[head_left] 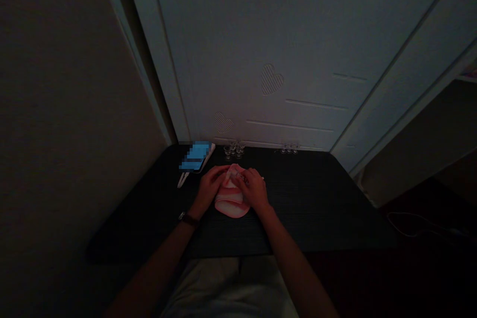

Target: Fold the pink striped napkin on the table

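A pink and white cloth (231,198) lies on the dark table in front of me, its upper part bunched between my hands. My left hand (213,182) has its fingers closed on the cloth's upper left edge. From the other side my right hand (253,188) grips the cloth, its thumb pressed inward. A small pale, shiny thing shows in the folds by the right thumb, too dim to name. Beyond my hands stands a cluster of small clear glass pieces (234,150), shaped like tiny stemmed cups.
More small clear pieces (289,149) stand at the back of the dark table (305,198), against a white panel (298,35) with heart reliefs. A phone-like device with a blurred blue screen (197,155) leans at the back left, a white strap (182,179) beside it.
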The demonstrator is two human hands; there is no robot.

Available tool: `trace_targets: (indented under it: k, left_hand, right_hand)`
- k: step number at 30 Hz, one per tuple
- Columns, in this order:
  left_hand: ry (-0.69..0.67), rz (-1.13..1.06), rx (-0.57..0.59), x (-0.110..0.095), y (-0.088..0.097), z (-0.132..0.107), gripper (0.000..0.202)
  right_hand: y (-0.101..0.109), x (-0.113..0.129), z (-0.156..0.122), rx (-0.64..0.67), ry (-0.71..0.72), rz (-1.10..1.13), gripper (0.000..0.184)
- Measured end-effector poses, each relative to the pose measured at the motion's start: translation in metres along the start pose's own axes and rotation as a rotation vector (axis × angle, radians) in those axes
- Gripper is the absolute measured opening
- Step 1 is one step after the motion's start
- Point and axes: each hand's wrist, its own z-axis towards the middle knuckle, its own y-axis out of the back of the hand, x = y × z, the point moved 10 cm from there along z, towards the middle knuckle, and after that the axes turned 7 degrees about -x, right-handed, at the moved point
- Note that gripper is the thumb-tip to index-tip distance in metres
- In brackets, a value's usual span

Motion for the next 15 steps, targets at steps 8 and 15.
trace_targets:
  k: [8,15]
  left_hand:
    - [-0.016,0.048,0.0,-0.0024,0.0008,0.0025,0.025]
    - [-0.015,-0.001,0.002,0.0026,0.0002,0.0037,0.027]
  right_hand:
    - [0.002,0.0033,0.0,0.005,0.019,0.03,0.023]
    - [0.001,0.0013,0.0001,0.0,0.009,0.031,0.024]
